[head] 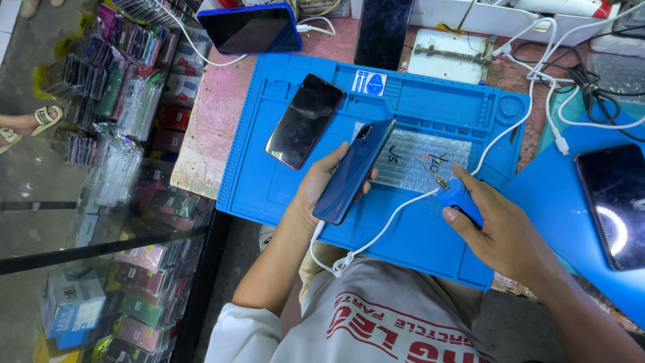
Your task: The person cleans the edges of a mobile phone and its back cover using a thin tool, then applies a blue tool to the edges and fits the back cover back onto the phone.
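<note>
My left hand grips a dark blue phone with its back up, held tilted above the blue work mat. A white cable runs out of the phone's lower end. A blue-handled screwdriver sits in my right hand, its thin metal tip pointing up and left over a sheet of bubble wrap. Left of the held phone, a black phone lies screen up on the mat.
At the far edge lie a blue-cased phone and a black phone. White cables tangle at the upper right. Another phone rests on a blue sheet at the right. A glass display case of accessories stands on the left.
</note>
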